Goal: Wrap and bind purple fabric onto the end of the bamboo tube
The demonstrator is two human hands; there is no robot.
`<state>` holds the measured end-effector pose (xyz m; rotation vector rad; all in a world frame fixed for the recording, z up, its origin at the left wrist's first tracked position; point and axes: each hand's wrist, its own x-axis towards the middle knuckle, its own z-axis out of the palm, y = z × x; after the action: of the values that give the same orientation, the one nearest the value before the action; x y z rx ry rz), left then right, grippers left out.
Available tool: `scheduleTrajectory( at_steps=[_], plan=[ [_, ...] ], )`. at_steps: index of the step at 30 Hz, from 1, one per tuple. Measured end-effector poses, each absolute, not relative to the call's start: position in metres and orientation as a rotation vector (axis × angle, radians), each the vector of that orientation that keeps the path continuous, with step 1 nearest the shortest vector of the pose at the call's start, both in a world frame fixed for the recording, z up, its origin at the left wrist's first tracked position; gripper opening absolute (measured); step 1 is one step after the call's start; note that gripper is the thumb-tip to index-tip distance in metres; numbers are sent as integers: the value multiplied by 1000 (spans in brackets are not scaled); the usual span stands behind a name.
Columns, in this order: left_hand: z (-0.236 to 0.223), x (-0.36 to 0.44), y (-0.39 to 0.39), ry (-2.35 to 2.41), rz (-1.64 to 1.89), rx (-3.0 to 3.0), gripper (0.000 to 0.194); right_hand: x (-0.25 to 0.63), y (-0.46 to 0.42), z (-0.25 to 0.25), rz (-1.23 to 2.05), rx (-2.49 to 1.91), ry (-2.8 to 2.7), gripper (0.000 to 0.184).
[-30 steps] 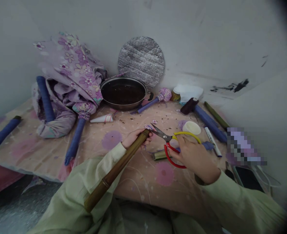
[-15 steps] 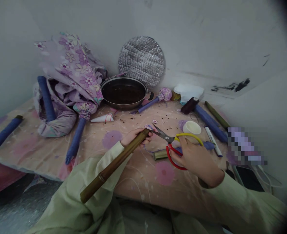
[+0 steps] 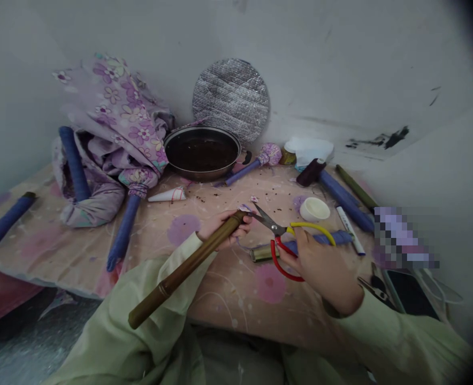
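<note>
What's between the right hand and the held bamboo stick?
Head view: the scissors, held in the right hand, open blades near the bamboo stick; below them, a blue-wrapped stick on the table.

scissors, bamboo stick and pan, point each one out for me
Scissors (image 3: 275, 229): head view, on the pivot between blades and handles.
Bamboo stick (image 3: 188, 268): head view, about halfway along its length.
Pan (image 3: 203, 176): head view, on the front outer wall, below the rim.

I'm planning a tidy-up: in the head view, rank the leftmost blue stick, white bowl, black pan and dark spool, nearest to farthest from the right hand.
1. White bowl, just beyond the right hand.
2. Dark spool, farther back.
3. Black pan, left of the spool.
4. Leftmost blue stick, far left.
</note>
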<state>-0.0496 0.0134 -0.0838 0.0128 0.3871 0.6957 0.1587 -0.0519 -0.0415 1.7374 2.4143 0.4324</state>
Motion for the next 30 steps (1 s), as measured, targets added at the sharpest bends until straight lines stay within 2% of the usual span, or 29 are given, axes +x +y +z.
scheduleTrajectory(
  at_steps=[5, 15, 30],
  plan=[
    [-85, -47, 12, 398, 684, 43, 17, 158, -51, -44, 461, 1729, 2405, 42],
    [-90, -46, 11, 410, 671, 163, 26, 153, -47, -42, 453, 1691, 2402, 45],
    [-104, -46, 13, 422, 648, 316, 19, 157, -47, -46, 418, 1649, 2437, 42]
  ],
)
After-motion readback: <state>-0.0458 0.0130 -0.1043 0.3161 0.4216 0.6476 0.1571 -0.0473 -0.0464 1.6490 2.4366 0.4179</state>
